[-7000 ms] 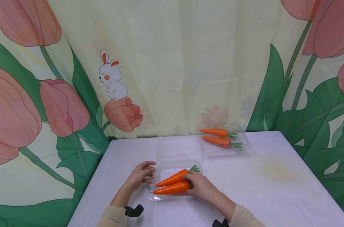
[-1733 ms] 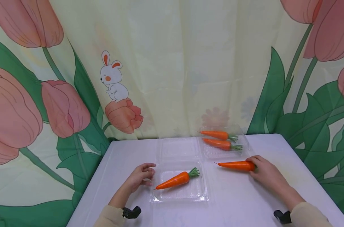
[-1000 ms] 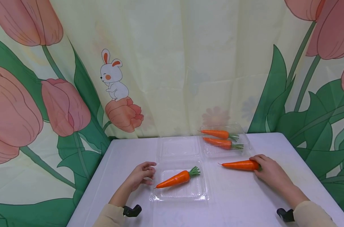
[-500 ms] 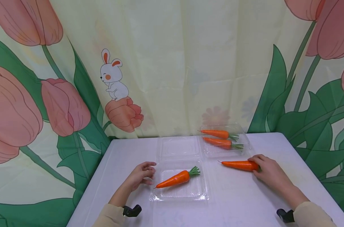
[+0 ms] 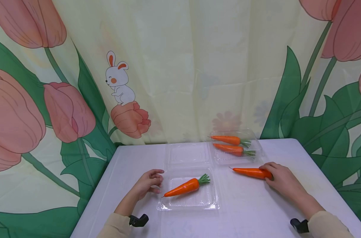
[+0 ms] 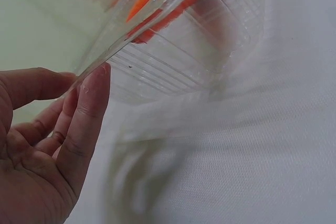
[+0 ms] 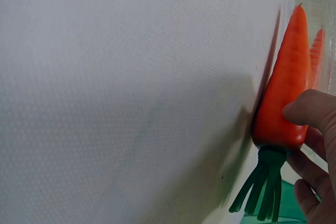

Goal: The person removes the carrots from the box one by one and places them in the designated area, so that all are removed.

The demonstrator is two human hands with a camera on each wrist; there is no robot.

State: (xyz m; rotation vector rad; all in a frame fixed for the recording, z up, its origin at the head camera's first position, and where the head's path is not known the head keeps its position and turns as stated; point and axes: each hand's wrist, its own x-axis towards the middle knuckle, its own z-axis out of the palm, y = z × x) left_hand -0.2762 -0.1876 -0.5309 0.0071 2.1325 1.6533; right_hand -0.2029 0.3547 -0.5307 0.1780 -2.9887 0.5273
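1. Left hand [image 5: 147, 184] pinches the clear container [image 5: 216, 202] by its rim; light pressure should steady thin plastic without buckling it.
2. Inside, one carrot [image 5: 183, 188] lies aslant, tip leftward.
3. Behind and right: second container [image 5: 232, 161], two carrots [image 5: 228, 149] in it.
4. My right hand [image 5: 283, 180] grips the loose carrot [image 5: 247, 173] by its thick end, low at the surface [image 5: 246, 205], contact unclear; I'd keep it level to limit rolling.

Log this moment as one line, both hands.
left hand: pinches open container at rim | right hand: grips first carrot | inside open container: second carrot | rear container: two more carrots
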